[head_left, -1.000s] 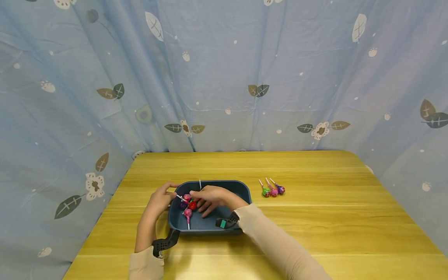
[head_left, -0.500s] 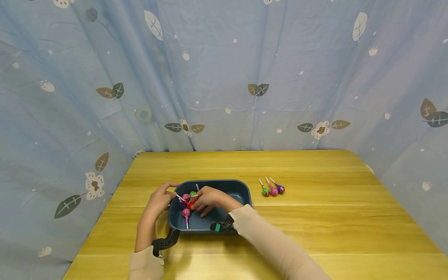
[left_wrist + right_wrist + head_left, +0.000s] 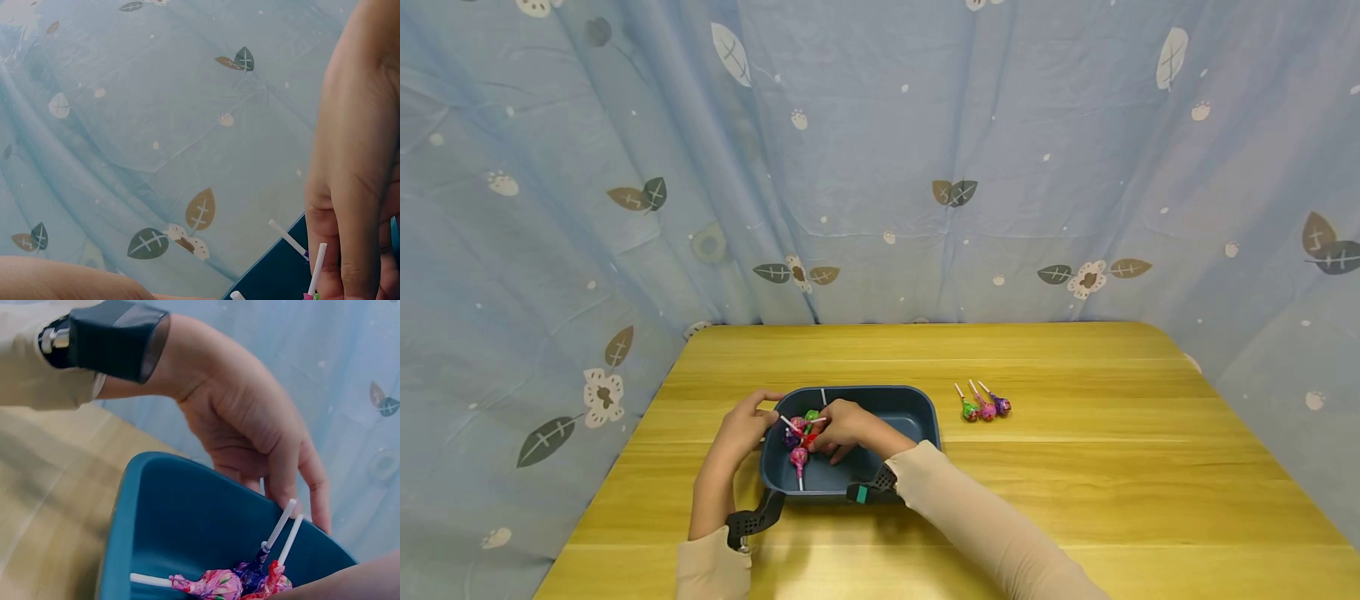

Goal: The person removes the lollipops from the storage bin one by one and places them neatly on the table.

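A dark blue plastic basin point(image 3: 895, 402) holds several wrapped lollipops bunched at its left end. My left hand point(image 3: 743, 429) grips the basin's left rim, its thumb over the edge and fingers outside, as the right wrist view shows. Inside the basin my right hand point(image 3: 852, 423) reaches down with its fingertips pinching a red lollipop point(image 3: 808, 441). A pink lollipop point(image 3: 799, 457) lies just in front, stick toward me. A purple lollipop point(image 3: 792, 440) and a green lollipop point(image 3: 812, 414) are close around it. The right palm hides part of the basin floor.
To the right of the basin, a green lollipop point(image 3: 970, 412), a pink lollipop point(image 3: 987, 411) and a purple lollipop point(image 3: 1002, 407) lie side by side on the wooden table point(image 3: 1075, 483). A blue patterned curtain point(image 3: 880, 167) hangs behind the table.
My right hand has moved slightly left and closed its fingers onto the red lollipop. The lollipops near it shifted a little. My left hand has stayed at the rim.
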`<state>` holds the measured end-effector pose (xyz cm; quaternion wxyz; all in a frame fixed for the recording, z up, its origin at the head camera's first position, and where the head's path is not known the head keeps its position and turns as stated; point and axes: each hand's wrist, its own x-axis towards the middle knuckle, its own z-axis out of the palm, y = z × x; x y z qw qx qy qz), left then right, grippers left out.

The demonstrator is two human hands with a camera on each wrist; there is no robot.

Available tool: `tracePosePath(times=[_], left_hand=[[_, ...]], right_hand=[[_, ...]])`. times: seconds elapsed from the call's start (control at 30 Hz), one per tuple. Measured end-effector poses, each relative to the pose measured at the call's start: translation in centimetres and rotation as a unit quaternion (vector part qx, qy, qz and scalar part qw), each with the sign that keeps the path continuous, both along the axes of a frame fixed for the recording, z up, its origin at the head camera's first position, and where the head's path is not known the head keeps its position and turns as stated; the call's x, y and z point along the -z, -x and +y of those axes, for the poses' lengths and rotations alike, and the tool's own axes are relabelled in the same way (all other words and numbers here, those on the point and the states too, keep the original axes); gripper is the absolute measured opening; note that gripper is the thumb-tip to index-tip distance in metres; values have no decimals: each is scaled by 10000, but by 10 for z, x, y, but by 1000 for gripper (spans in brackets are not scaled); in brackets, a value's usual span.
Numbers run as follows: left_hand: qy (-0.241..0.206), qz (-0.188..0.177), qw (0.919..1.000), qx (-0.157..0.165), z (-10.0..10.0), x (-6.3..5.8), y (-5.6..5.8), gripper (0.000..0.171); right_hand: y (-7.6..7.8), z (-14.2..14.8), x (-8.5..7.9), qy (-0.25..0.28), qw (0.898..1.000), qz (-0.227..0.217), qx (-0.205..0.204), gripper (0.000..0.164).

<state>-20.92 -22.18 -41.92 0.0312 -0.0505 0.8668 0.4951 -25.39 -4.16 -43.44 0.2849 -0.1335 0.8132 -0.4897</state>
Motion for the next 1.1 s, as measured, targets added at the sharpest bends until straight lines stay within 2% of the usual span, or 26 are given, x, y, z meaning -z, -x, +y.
tracePosePath(times=[0.3, 0.53, 1.1], left_hand=[[43, 19, 10000, -31, 1, 0, -1, 34], [38, -20, 10000, -63, 2, -1, -1, 34], [51, -30, 10000, -16, 2, -3, -2, 33]], right_hand=[[1, 12, -4, 18, 10000, -22, 15, 24], [-2, 25, -9, 285, 9996, -42, 36, 15], [-9, 56, -11, 715, 9971, 55, 238, 19]])
